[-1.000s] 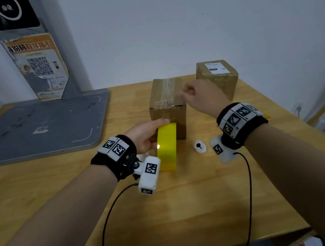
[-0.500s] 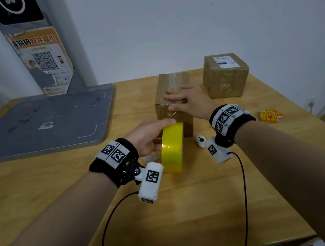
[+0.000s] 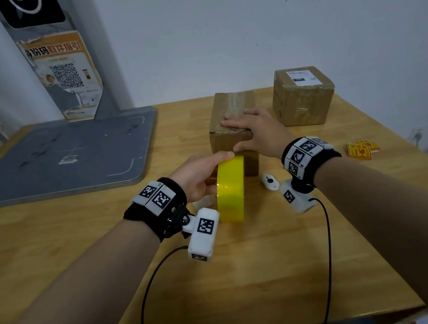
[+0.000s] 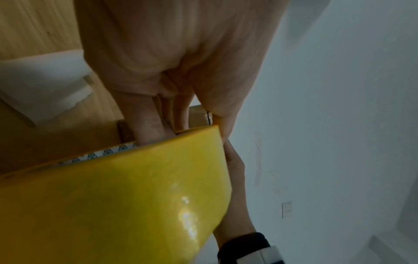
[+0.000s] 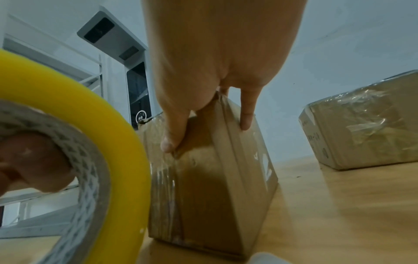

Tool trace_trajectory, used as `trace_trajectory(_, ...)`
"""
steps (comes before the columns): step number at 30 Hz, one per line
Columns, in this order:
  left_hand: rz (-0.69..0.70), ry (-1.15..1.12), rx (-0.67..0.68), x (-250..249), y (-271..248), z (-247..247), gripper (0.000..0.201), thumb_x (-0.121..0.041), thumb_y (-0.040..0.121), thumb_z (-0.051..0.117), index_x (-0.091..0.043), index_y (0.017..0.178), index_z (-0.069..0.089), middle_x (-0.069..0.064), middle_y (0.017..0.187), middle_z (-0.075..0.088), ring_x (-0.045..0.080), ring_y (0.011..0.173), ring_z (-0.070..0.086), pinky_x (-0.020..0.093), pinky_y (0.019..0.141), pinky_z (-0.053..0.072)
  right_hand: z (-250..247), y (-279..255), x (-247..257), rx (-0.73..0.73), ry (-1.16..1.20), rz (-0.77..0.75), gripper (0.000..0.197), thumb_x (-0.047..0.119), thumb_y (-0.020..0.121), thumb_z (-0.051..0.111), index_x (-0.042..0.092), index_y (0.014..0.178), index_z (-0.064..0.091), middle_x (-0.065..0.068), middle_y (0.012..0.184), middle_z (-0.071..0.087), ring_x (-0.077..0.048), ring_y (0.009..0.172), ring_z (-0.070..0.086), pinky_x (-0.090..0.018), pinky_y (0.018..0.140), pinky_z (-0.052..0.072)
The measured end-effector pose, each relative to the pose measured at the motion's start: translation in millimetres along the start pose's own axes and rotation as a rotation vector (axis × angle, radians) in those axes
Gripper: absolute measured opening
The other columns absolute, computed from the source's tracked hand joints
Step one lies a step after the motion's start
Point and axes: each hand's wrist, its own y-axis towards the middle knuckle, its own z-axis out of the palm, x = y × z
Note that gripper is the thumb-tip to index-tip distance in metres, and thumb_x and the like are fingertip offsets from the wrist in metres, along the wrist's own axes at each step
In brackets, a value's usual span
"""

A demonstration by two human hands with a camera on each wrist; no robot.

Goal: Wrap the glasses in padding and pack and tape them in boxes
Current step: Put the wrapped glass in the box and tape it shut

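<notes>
Head view shows your right hand (image 3: 259,130) flat on top of the near cardboard box (image 3: 228,144), fingers straight over the shiny clear tape, thumb down its near face. Your left hand (image 3: 198,176) grips the yellow tape roll (image 3: 230,189), which stands on edge just in front of that box, touching its near face; in the right wrist view your fingers (image 5: 34,160) curl through the roll's printed white core.

A second taped box (image 3: 302,97) with a white label sits far right, apart from the first, close to the wall. The wooden worktop (image 3: 246,277) has bare room near you and ends at its right edge past some yellow stickers (image 3: 362,149). A grey flat base plate (image 3: 61,154) fills the left. A small white oval piece (image 3: 270,181) lies just right of the roll.

The cardboard is creased; the roll is smooth and glossy.
</notes>
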Motion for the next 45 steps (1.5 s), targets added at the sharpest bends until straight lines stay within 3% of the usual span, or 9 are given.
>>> trace_trajectory(9,0.002,0.002,-0.015,2,3,2,0.030,-0.033,0.095,0.072,-0.009,0.113,0.067,0.005,0.084,0.069,0.017,0.073,0.068,0.027,0.057,0.057,-17,-7,1,-0.052,0.129,-0.041,0.040,0.016,0.092,0.077,0.015,0.131,0.070,0.003,0.143,0.061,-0.018,0.149,0.040,-0.045,0.125,0.027)
trace_trajectory(15,0.002,-0.042,-0.006,3,-4,6,0.028,-0.032,0.096,0.071,-0.011,0.114,0.068,0.009,0.097,0.070,0.021,0.082,0.068,0.032,0.070,0.060,-16,-21,10,-0.099,0.242,0.026,0.034,0.015,0.098,0.069,0.019,0.132,0.070,0.005,0.140,0.065,-0.011,0.146,0.042,-0.035,0.123,0.030)
trace_trajectory(17,0.008,-0.070,-0.001,3,-7,8,0.031,-0.030,0.097,0.070,-0.010,0.121,0.067,0.012,0.106,0.070,0.023,0.088,0.069,0.035,0.075,0.060,-17,-36,15,-0.203,0.332,0.076,0.032,0.023,0.101,0.066,0.020,0.133,0.070,0.006,0.129,0.069,-0.005,0.127,0.055,-0.030,0.112,0.041)
trace_trajectory(20,0.074,-0.090,-0.020,-3,-11,10,0.036,-0.030,0.098,0.068,-0.011,0.129,0.064,0.013,0.112,0.070,0.024,0.092,0.069,0.033,0.068,0.061,-20,-59,27,-0.469,0.479,0.201,0.021,0.035,0.101,0.063,0.018,0.098,0.075,0.004,0.094,0.073,-0.009,0.088,0.065,-0.038,0.089,0.055)
trace_trajectory(22,0.127,-0.114,-0.036,-12,-13,11,0.038,-0.030,0.099,0.067,-0.013,0.132,0.062,0.014,0.120,0.069,0.025,0.096,0.069,0.036,0.071,0.060,-23,-70,34,-0.328,0.642,0.282,0.043,0.051,0.100,0.059,0.012,0.089,0.074,-0.005,0.081,0.073,-0.021,0.078,0.069,-0.044,0.077,0.058)
trace_trajectory(26,0.228,-0.143,-0.043,-36,-20,18,0.032,-0.026,0.103,0.061,-0.017,0.134,0.056,0.018,0.119,0.068,0.031,0.091,0.072,0.040,0.073,0.060,-21,-82,45,0.070,0.882,0.275,0.068,0.071,0.088,0.063,0.012,0.121,0.071,-0.015,0.114,0.076,-0.033,0.106,0.073,-0.043,0.090,0.060)
trace_trajectory(30,0.277,-0.006,-0.024,-53,-30,17,0.028,-0.025,0.104,0.058,-0.019,0.132,0.056,0.016,0.105,0.069,0.028,0.072,0.074,0.039,0.063,0.064,-25,-82,49,-0.041,1.007,0.241,0.054,0.044,0.091,0.072,-0.001,0.121,0.071,-0.022,0.118,0.074,-0.038,0.114,0.069,-0.047,0.098,0.056)
trace_trajectory(38,0.415,0.186,-0.274,-61,-30,-6,0.020,-0.028,0.099,0.063,-0.031,0.119,0.068,-0.005,0.112,0.063,0.020,0.098,0.064,0.039,0.081,0.062,-33,-89,57,-0.102,0.806,0.157,0.035,0.035,0.097,0.071,0.001,0.109,0.075,-0.013,0.097,0.079,-0.020,0.083,0.077,-0.030,0.072,0.057)
trace_trajectory(45,0.368,0.291,-0.187,-60,-30,0,0.022,-0.036,0.098,0.067,-0.019,0.112,0.073,-0.004,0.111,0.069,0.018,0.097,0.064,0.031,0.075,0.056,-35,-98,61,-0.057,0.727,0.121,0.026,0.027,0.097,0.072,0.002,0.104,0.075,-0.010,0.095,0.078,-0.026,0.087,0.077,-0.040,0.079,0.062)
